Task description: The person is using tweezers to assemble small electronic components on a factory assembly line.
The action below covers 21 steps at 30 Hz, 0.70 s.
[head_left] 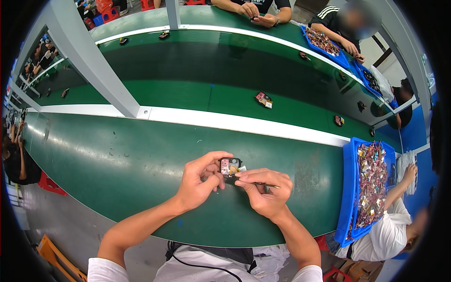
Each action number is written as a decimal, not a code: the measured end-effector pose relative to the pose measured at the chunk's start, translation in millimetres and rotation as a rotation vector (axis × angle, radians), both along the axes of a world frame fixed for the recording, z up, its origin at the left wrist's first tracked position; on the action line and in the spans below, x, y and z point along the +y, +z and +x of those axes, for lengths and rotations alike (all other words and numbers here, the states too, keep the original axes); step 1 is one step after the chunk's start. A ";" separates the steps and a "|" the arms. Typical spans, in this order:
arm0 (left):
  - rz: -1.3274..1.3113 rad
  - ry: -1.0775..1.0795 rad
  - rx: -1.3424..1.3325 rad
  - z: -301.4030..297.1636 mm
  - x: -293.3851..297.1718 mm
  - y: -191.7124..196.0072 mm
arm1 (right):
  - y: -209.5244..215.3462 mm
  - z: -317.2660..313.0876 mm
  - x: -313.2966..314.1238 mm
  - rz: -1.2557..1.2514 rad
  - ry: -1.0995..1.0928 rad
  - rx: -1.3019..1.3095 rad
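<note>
Near the middle of the green bench, my left hand (199,177) grips a small black plastic housing (221,167) by its left side. Inside the housing sit a red circuit board (228,168) and a silvery part with a yellow and white tab. My right hand (266,189) is closed around a slim dark stick-like tool (271,185), whose rear end pokes out to the right. Its front end reaches the lower edge of the housing, where my fingers partly hide it. I cannot make out exactly what kind of tool it is.
At right, a blue bin (347,192) holds a heap of red circuit boards (372,183). Beyond the white rail (235,126), a conveyor belt (188,101) carries several small housings, one of them (263,99) straight ahead. A grey post (89,61) rises at left. Co-workers sit across and at right.
</note>
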State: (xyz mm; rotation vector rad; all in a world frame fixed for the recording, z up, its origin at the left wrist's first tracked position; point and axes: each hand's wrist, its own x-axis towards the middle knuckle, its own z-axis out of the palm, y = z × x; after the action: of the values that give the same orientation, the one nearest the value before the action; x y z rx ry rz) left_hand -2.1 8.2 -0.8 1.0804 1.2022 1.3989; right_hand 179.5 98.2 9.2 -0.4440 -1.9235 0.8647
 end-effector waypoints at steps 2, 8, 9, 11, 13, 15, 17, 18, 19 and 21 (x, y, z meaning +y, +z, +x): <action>-0.004 0.001 0.011 1.3 0.1 1.4 | -0.1 0.8 0.4 0.006 0.001 0.002; -0.007 0.005 0.053 5.9 0.0 1.1 | -1.1 4.5 1.2 -0.018 0.000 0.010; -0.001 0.009 0.054 6.7 0.0 0.5 | -2.1 5.1 1.4 -0.018 -0.001 0.015; 0.005 0.009 0.046 6.5 0.8 -0.6 | -2.4 5.5 1.4 -0.018 -0.003 0.022; 0.012 0.010 0.038 7.5 1.5 -0.3 | -2.1 6.4 1.5 -0.022 0.002 0.024; -0.002 0.024 0.036 9.9 2.3 0.9 | -3.1 8.9 2.1 -0.022 0.003 0.013; -0.001 0.030 0.021 10.3 2.6 -0.8 | -3.0 9.9 1.9 -0.022 0.003 0.004; -0.001 0.035 0.006 10.6 2.7 -1.4 | -2.8 10.3 1.7 -0.022 0.003 0.010; -0.001 0.037 0.006 11.8 2.9 -1.5 | -3.0 11.5 2.2 -0.023 0.005 0.016; 0.005 0.048 -0.063 14.7 3.3 -1.3 | -3.7 14.2 3.2 -0.022 0.013 0.018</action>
State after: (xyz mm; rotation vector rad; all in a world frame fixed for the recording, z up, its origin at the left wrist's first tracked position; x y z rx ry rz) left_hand 12.6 11.5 -2.1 1.0094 1.1865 1.4622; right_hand 193.7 101.3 5.5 -0.4358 -1.9037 0.8969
